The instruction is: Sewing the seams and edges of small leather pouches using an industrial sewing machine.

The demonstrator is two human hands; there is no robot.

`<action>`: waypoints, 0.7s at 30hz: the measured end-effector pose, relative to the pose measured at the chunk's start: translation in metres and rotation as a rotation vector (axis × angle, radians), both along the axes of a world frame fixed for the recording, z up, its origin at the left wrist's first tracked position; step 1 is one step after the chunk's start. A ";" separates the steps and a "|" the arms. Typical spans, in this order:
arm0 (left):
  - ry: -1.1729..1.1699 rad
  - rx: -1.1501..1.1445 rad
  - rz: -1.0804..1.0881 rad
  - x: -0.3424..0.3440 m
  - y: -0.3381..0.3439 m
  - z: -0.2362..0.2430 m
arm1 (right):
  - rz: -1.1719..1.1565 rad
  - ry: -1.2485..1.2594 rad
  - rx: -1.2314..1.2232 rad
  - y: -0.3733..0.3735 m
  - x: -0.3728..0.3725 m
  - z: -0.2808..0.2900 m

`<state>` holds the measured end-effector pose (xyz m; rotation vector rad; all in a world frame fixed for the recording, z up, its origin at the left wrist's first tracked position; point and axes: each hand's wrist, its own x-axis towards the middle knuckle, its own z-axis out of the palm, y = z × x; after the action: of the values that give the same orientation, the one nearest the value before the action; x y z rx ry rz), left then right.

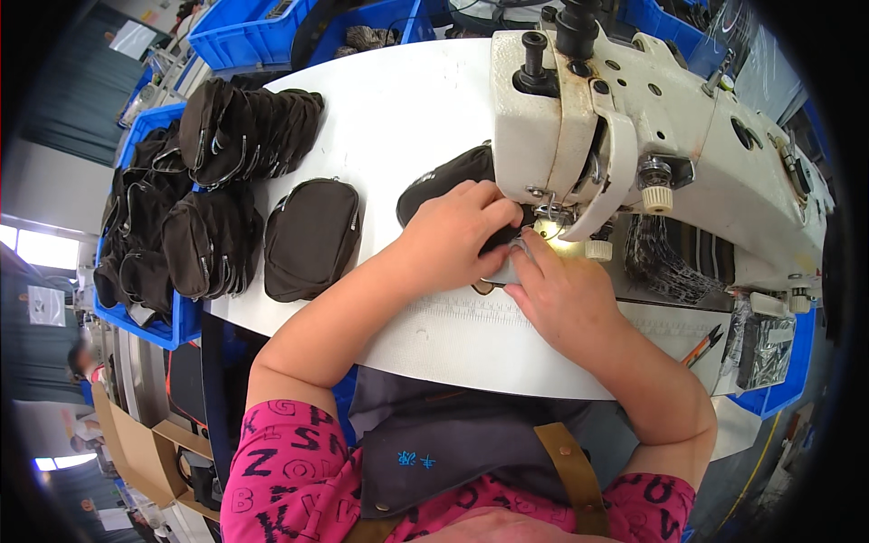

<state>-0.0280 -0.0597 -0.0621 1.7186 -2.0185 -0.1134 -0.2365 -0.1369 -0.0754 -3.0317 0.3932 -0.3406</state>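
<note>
A black fabric pouch (444,184) lies on the white table, its right end under the head of a white sewing machine (579,127). My left hand (460,231) is closed on the pouch's near side, fingers bent and thumb pointing right. Close beside it, my right hand (566,294) pinches at the pouch's edge right by the lit needle area. The fingertips of both hands nearly meet there. What exactly the right fingers pinch is too small to make out. One more black pouch (311,239) with a zipper lies flat to the left of my left forearm.
Rows of black pouches (240,136) stand stacked at the table's left edge, beside a blue crate (186,317) full of more. Blue bins (244,36) stand behind. Striped straps (674,258) hang right of the needle. Orange-handled snips (701,347) lie at the right edge.
</note>
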 end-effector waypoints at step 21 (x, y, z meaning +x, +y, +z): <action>0.063 -0.043 0.080 -0.006 -0.003 -0.006 | 0.001 0.011 0.028 -0.003 0.000 0.004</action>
<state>-0.0341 -0.0630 -0.0680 1.7446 -1.8908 -0.0960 -0.2365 -0.1396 -0.0712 -3.0079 0.3939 -0.3152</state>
